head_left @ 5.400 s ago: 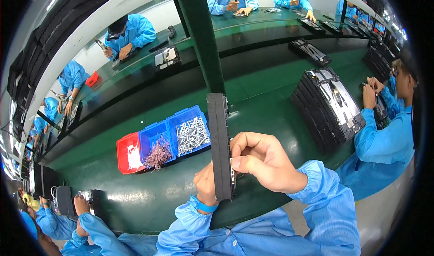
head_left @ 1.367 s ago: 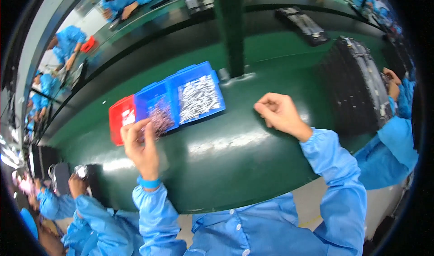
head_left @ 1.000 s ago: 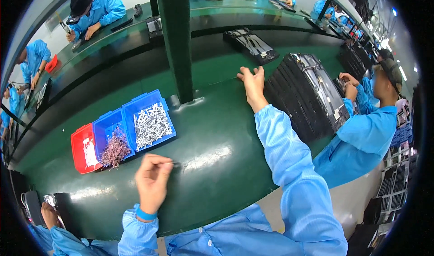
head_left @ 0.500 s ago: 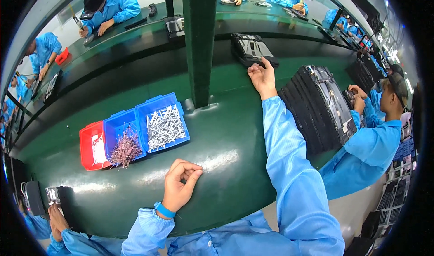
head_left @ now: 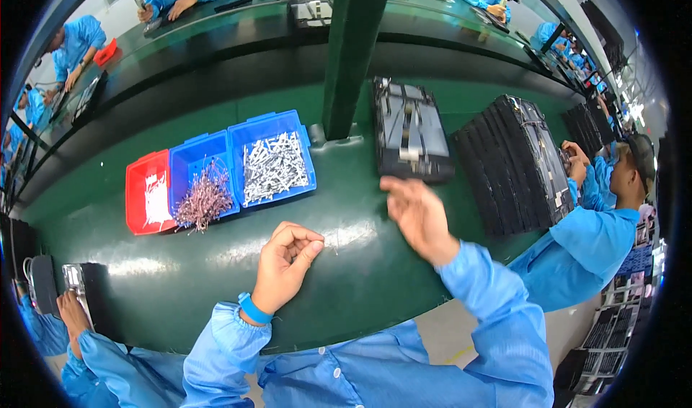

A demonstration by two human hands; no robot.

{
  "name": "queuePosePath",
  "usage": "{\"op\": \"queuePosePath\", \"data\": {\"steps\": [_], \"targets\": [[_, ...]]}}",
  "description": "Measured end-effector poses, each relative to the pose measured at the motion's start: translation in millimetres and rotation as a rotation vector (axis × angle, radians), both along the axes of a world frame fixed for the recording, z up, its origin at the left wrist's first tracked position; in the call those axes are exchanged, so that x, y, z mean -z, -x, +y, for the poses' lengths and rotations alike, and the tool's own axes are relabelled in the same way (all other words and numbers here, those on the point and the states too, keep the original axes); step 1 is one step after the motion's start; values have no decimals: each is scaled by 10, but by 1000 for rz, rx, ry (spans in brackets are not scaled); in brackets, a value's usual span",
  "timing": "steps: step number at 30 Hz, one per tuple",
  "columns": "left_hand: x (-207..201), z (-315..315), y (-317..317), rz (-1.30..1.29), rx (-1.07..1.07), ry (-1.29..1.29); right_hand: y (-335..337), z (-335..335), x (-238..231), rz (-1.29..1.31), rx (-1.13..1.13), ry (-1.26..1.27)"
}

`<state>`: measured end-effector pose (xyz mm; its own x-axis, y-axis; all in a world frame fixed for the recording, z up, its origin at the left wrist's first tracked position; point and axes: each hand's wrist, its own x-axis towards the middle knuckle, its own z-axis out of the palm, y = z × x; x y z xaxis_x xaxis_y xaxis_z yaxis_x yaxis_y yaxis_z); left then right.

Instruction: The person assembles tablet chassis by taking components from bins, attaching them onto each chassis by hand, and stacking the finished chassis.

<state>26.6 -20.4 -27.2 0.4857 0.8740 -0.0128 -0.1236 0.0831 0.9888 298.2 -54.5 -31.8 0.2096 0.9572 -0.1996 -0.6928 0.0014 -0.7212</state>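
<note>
Over the green table my left hand (head_left: 289, 265), with a blue wristband, is closed in a pinch. Whatever its fingertips hold is too small to make out. My right hand (head_left: 419, 219) is slightly blurred, its fingers loosely stretched and nothing seen in them. Just beyond it lies a flat black device (head_left: 413, 130) with silver and grey inner parts exposed; the fingertips look apart from it. Left of the green post, a blue bin (head_left: 312, 181) holds many small white-and-grey pieces. The adjoining blue bin (head_left: 189, 151) carries thin reddish wires, and a red bin (head_left: 132, 199) has white strips.
A stack of similar black devices (head_left: 497, 170) stands to the right, beside a co-worker (head_left: 595, 224) in blue. The green post (head_left: 351, 69) rises from the table (head_left: 216, 293) behind the bins. Another person's hands (head_left: 74, 314) work at the lower left.
The black device has come nearer to me across the table. My right hand has drawn back from the far side. My left hand keeps its pinch, and the view has shifted.
</note>
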Motion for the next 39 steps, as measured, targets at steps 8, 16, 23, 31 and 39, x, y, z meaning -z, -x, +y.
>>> {"op": "queuePosePath", "data": {"steps": [8,16,23,31,39], "targets": [[-78,-54,-82,-32,57,32,633,-1635,-205,210,-539,145],[-117,-282,-333,205,61,-250,78,-1189,-771,-1141,-514,-199],[-27,-473,-602,120,-108,-231,-212,-399,-370,-1700,77,128],[-75,-643,-461,241,-229,-274,3,-275,-334,-1717,132,71],[-166,-866,-332,360,-236,-309,191,-484,-391,-1549,134,146]]}}
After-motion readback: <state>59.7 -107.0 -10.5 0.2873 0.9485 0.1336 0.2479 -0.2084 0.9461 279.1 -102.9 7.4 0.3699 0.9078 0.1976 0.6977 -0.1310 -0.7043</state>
